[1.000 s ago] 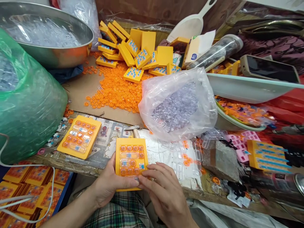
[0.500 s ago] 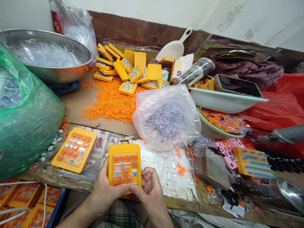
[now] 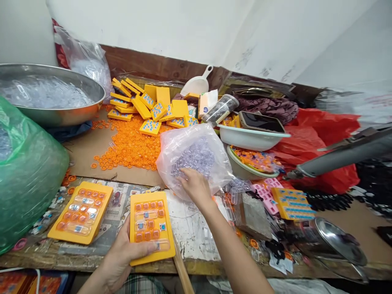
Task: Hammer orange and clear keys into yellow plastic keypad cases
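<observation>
My left hand (image 3: 122, 253) grips a yellow plastic panel (image 3: 134, 228), its thumb pressed over the lower part of the face. Orange caps and clear covers fill the panel's openings, with small blue-marked pieces under some of them. My right hand (image 3: 196, 185) reaches into an open translucent plastic bag (image 3: 222, 163) of small clear plastic parts (image 3: 199, 151). Its fingers look apart; the tips are partly lost among the parts. A similar yellow panel (image 3: 102, 208) lies at the left. Partly behind the held panel, a hammer's wooden handle (image 3: 183, 265) juts toward me.
Loose orange caps (image 3: 131, 147) spread over cardboard, below a heap of yellow panels (image 3: 162, 96). A steel bowl (image 3: 58, 116) and a green bag (image 3: 33, 188) stand left. To the right are a white basin (image 3: 251, 136), a metal block (image 3: 252, 216) and a grey tool arm (image 3: 337, 157).
My right hand has left the panel and moved up and forward into the bag. My left hand keeps the panel, and a clear cover now shows at its bottom row. The view has shifted.
</observation>
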Demonstrator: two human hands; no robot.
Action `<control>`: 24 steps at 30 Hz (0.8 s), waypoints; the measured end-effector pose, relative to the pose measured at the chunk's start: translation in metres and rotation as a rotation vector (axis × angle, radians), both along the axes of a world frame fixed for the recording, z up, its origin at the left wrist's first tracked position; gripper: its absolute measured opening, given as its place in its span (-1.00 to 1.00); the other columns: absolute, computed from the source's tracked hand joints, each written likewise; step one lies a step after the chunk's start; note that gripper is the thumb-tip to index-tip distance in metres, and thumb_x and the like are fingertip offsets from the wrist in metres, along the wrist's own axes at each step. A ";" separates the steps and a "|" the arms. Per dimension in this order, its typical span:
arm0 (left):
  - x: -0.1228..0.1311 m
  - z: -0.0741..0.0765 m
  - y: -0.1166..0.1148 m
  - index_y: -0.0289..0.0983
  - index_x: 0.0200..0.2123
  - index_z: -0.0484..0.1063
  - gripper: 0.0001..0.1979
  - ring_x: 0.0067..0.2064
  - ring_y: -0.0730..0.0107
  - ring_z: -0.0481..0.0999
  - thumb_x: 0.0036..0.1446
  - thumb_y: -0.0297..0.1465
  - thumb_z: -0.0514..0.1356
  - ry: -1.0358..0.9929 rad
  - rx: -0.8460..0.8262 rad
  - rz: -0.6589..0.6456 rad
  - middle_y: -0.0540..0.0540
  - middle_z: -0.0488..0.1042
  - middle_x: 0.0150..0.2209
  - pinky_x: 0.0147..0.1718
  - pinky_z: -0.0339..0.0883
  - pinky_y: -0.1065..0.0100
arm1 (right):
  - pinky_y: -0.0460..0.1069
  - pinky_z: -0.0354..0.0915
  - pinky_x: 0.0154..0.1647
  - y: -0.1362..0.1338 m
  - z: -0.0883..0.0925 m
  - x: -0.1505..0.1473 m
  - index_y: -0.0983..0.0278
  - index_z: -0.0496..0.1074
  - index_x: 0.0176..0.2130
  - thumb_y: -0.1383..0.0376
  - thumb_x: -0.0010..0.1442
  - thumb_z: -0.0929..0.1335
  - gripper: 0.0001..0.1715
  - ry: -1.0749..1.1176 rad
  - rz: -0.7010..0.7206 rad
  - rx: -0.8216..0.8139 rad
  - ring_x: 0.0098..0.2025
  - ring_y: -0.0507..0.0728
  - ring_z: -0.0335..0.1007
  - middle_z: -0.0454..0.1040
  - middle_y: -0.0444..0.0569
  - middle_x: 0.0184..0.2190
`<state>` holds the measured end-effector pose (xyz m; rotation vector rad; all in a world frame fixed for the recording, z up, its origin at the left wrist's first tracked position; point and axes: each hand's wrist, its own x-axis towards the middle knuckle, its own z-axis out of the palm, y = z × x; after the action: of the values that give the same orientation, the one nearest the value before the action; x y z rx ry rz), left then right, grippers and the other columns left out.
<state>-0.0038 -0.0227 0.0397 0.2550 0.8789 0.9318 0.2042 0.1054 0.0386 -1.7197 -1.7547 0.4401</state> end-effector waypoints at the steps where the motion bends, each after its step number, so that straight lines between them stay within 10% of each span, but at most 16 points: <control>1: 0.000 0.001 0.000 -0.33 0.17 0.09 -0.05 -0.07 -0.07 0.55 -0.32 -0.54 0.45 -0.017 0.003 -0.001 -0.35 0.52 -0.04 -0.07 0.43 0.10 | 0.17 0.30 0.02 0.009 -0.005 -0.003 0.27 0.48 -0.23 0.22 0.19 0.37 -0.82 -0.019 0.009 -0.021 -0.08 0.16 0.43 0.51 0.00 -0.16; 7: -0.002 -0.004 0.003 -0.24 0.22 0.10 -0.19 -0.05 0.03 0.55 -0.08 -0.41 0.38 -0.110 -0.075 0.067 -0.26 0.52 -0.03 0.00 0.40 0.09 | 0.15 0.31 -0.04 0.016 -0.010 -0.008 0.29 0.48 -0.21 0.28 0.15 0.39 -0.82 0.063 -0.038 0.016 -0.16 0.13 0.41 0.46 0.01 -0.14; 13: 0.007 -0.006 0.009 -0.27 0.16 0.20 -0.34 -0.07 0.08 0.56 0.00 -0.39 0.34 -0.105 -0.118 0.100 -0.25 0.53 -0.05 -0.04 0.44 0.12 | 0.06 0.39 -0.18 -0.059 0.011 -0.009 0.24 0.50 -0.36 0.18 0.12 0.39 -0.83 0.357 -0.103 0.123 -0.14 0.17 0.44 0.49 0.04 -0.12; 24: 0.024 -0.006 0.007 -0.26 0.11 0.21 -0.30 -0.05 0.10 0.54 -0.09 -0.36 0.39 -0.028 -0.048 0.180 -0.22 0.53 -0.05 -0.03 0.43 0.18 | 0.02 0.39 -0.19 -0.135 -0.029 -0.043 0.22 0.58 -0.30 0.21 -0.04 0.50 -0.77 0.792 -0.294 -0.055 -0.28 0.12 0.44 0.52 -0.02 -0.32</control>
<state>0.0205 -0.0161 0.0335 0.1220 0.9076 1.0770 0.1614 -0.0293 0.0092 -1.5023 -0.9184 0.8891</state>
